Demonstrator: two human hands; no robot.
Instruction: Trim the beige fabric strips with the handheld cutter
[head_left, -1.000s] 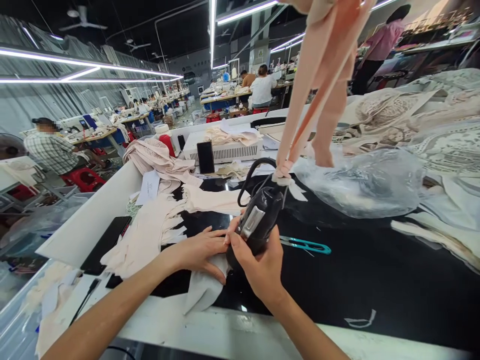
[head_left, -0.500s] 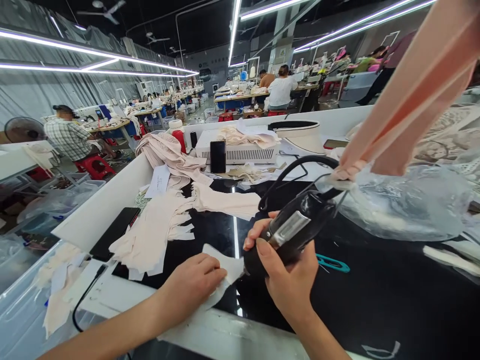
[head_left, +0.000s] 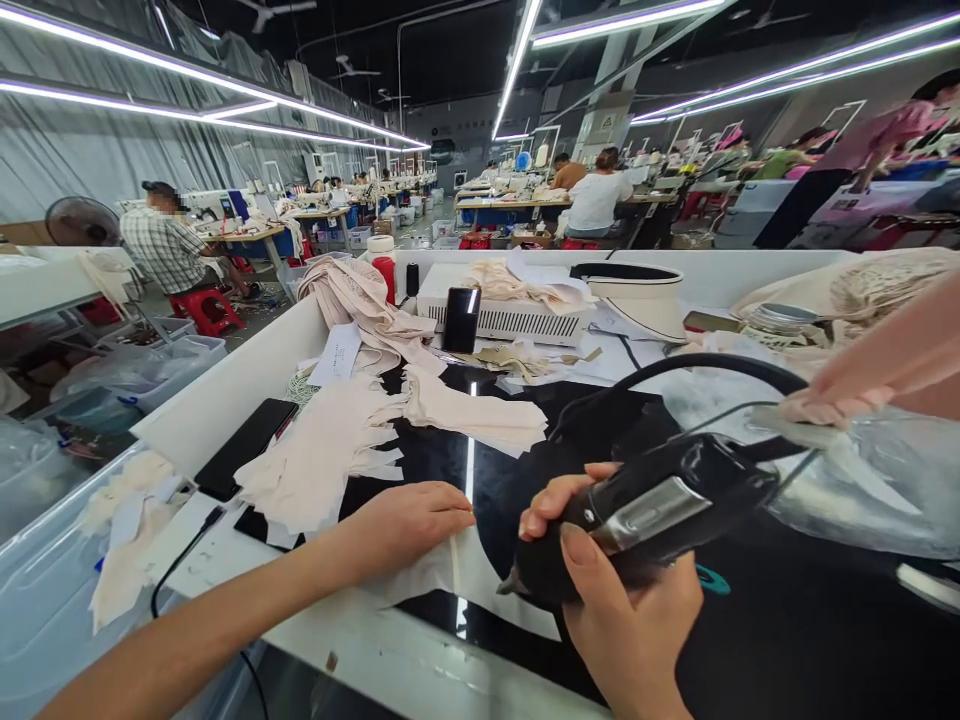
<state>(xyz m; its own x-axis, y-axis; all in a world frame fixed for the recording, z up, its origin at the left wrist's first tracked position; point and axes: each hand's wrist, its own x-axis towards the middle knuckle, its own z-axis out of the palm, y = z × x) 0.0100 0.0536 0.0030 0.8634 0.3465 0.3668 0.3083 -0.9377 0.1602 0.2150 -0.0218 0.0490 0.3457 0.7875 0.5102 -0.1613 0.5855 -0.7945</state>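
Observation:
My right hand (head_left: 615, 590) is wrapped around a black corded electric hand tool (head_left: 675, 510) with a silver plate on its side. A small metal tip on the tool points left, close above a pale fabric piece (head_left: 478, 572). My left hand (head_left: 416, 520) holds that piece near the table's front edge, fingers together; its thumb is mostly hidden. The fabric's right end lies on the black tabletop under the tool. A pink fabric strip (head_left: 892, 355) is tied to the rear of the tool and rises to the right. Behind the tool lies a teal object (head_left: 712, 579), partly covered.
Pale cut fabric pieces (head_left: 322, 450) lie beyond my left forearm, beside a dark phone (head_left: 244, 450). At the back stand a white vented box (head_left: 510, 318), an upright phone (head_left: 460, 320) and a cream visor (head_left: 637, 295). A clear plastic bag (head_left: 900, 500) sits right. People work farther off.
The tool and my right hand have shifted right relative to my left hand, and the tool's tip now sits farther from my left fingers. The camera view has turned slightly left.

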